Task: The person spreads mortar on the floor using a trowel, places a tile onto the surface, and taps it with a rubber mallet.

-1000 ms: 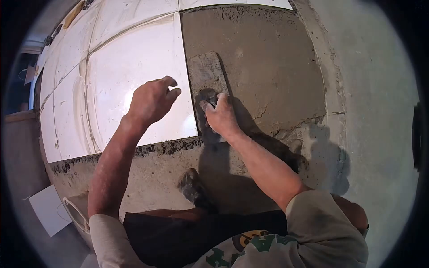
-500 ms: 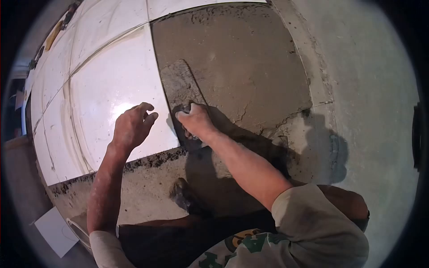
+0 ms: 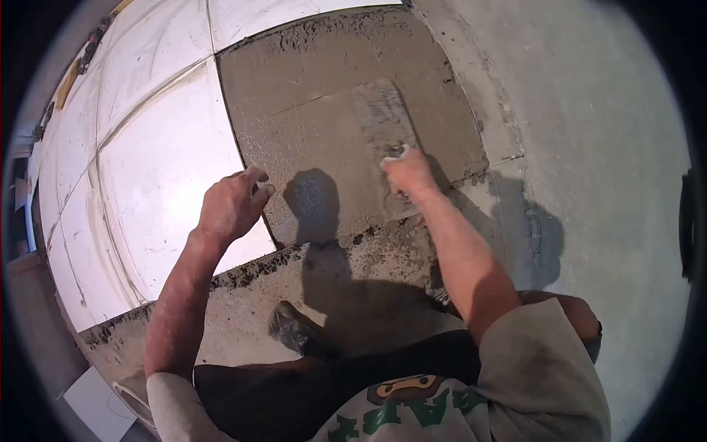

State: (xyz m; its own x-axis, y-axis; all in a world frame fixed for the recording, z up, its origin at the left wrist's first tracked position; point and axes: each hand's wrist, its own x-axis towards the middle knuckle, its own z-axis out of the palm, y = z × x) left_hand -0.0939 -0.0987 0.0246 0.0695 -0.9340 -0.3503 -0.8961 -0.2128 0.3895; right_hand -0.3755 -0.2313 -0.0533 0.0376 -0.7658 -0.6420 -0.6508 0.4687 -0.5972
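My right hand (image 3: 409, 174) is wrapped round the handle of a flat, mortar-coated trowel (image 3: 381, 110), whose long blade lies on the grey wet mortar (image 3: 309, 74). Smooth mortar spreads to the left of the blade, with a thin line running across it. My left hand (image 3: 234, 200) hovers over the right edge of a white tile (image 3: 169, 169), fingers bent and apart, with nothing in it. Shadow falls on the mortar between the two hands.
More white tiles (image 3: 158, 37) lie at the upper left. A rough mortar edge (image 3: 247, 274) runs along the near side. My dark shoe (image 3: 292, 328) is below it. Grey floor (image 3: 589, 147) extends on the right, and a white piece (image 3: 99, 405) lies lower left.
My right hand has moved right with the trowel, away from the tile edge, and the mortar behind it looks smoother. My left hand has shifted slightly right.
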